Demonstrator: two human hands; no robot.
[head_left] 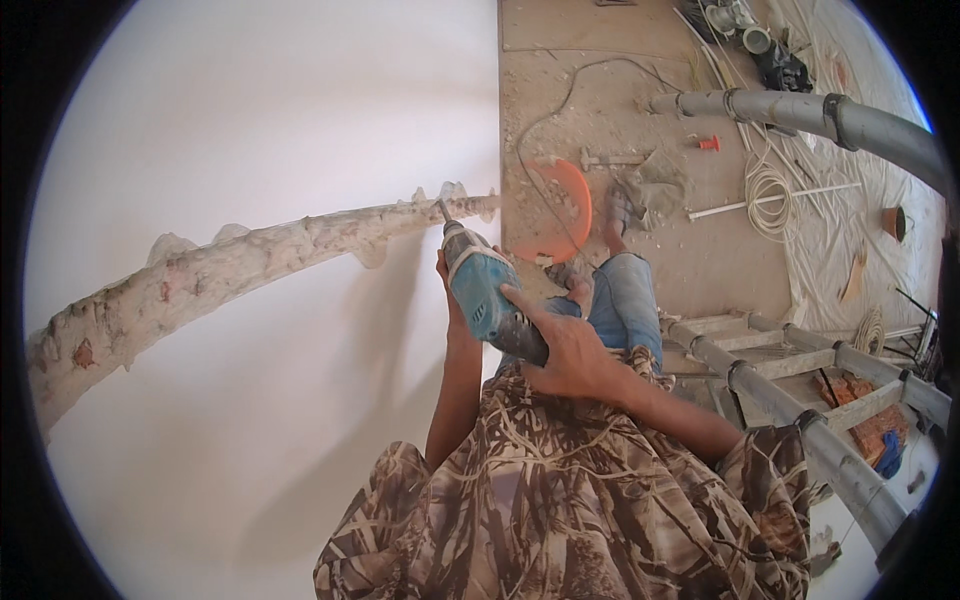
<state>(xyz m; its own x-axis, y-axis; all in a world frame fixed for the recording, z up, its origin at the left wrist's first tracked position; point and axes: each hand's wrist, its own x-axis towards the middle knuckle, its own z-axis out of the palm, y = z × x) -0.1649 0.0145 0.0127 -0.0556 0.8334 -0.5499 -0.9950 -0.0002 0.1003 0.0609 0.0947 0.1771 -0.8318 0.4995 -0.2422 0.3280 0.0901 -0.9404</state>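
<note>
A teal and black rotary hammer (pixel 480 290) is held out in front of me at the white wall (pixel 260 110). Its slim metal bit (pixel 443 210) meets the rough channel (pixel 200 280) cut across that wall. My right hand (pixel 575 350) grips the tool's rear handle, thumb along its upper side. Around the front of the body, near the chuck, wraps my left hand (pixel 443 268), mostly hidden behind the tool. Ragged edges and patches of broken plaster line the channel.
Beside my feet stands an orange basin (pixel 578 200); a hammer (pixel 615 158) and a rag (pixel 655 185) lie near it. A cable (pixel 570 90) snakes across the dusty floor. Scaffold tubes (pixel 770 105) and a ladder-like frame (pixel 790 375) occupy the right, with coiled white cable (pixel 768 195) between them.
</note>
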